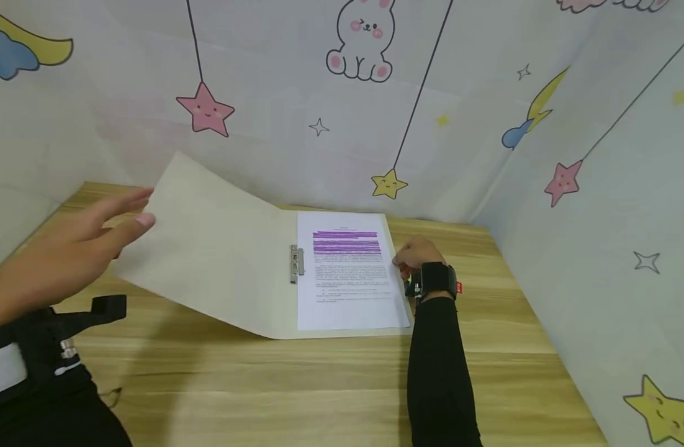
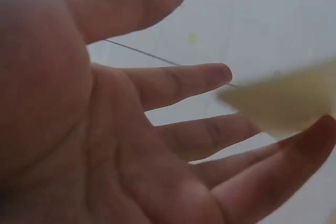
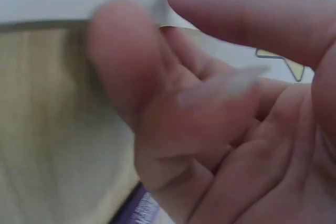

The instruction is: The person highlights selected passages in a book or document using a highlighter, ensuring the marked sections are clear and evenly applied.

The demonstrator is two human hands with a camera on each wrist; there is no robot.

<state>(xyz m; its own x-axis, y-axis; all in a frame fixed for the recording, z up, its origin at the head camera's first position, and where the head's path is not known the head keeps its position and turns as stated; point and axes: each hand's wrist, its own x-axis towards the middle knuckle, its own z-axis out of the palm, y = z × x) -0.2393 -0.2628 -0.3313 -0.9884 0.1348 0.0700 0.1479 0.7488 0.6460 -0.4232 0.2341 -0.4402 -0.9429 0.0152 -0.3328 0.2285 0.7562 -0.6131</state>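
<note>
A cream file folder (image 1: 219, 248) lies spread on the wooden table, its left cover raised at a slant. A metal clip (image 1: 295, 264) sits by the fold, beside a printed sheet (image 1: 350, 279) with purple-marked lines. My left hand (image 1: 90, 239) is at the cover's outer edge, thumb and fingers extended; in the left wrist view the cover's blurred corner (image 2: 283, 98) overlaps the fingers. At the folder's right edge, my right hand (image 1: 419, 254) pinches the border with curled fingers. The right wrist view shows the thumb (image 3: 210, 9) at the white edge.
A white cloth (image 1: 264, 155) printed with stars and a rabbit hangs behind and to the right of the table (image 1: 319, 391). Low in the right wrist view, a purple thing with white lettering (image 3: 139, 205) shows past the right hand.
</note>
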